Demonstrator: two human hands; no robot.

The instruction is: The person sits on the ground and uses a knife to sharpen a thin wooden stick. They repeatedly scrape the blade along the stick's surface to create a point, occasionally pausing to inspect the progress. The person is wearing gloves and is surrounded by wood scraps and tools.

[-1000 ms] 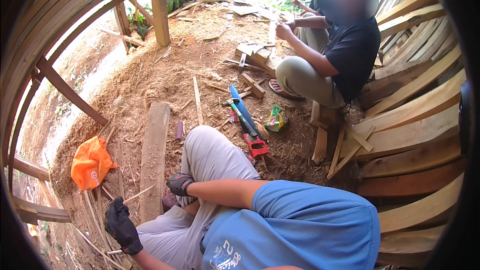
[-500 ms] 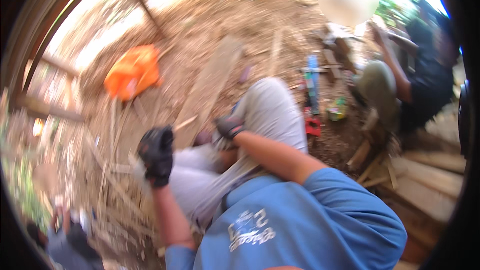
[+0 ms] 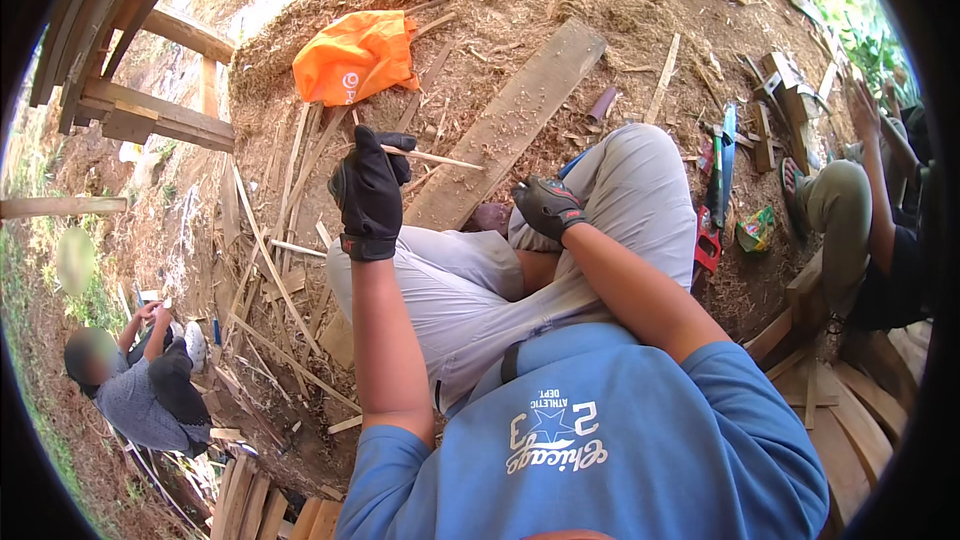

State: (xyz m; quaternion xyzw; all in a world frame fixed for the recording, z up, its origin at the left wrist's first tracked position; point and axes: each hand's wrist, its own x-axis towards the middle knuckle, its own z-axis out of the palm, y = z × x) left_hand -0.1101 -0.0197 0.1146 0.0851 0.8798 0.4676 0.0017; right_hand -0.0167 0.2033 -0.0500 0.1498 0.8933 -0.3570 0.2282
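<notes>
My left hand (image 3: 368, 190), in a black glove, is raised over my folded leg and closed round a thin pale wooden stick (image 3: 445, 158). The stick's free end points right, above a wide plank (image 3: 530, 115) on the ground. My right hand (image 3: 548, 208), in a dark glove with red marks, rests by my raised knee with its fingers curled. Whatever may be in those fingers does not show. The stick's tip ends short of the right hand.
An orange bag (image 3: 355, 58) lies beyond my left hand. Right of my knee are a red-handled saw (image 3: 709, 240) and a green-yellow packet (image 3: 755, 230). One person (image 3: 150, 380) sits at left, another (image 3: 870, 230) at right. Thin wood strips (image 3: 265, 250) litter the ground.
The view has swung, so the bag, plank and saw sit further right, and the blur is gone. My left hand remains closed and raised; my right stays by the knee.
</notes>
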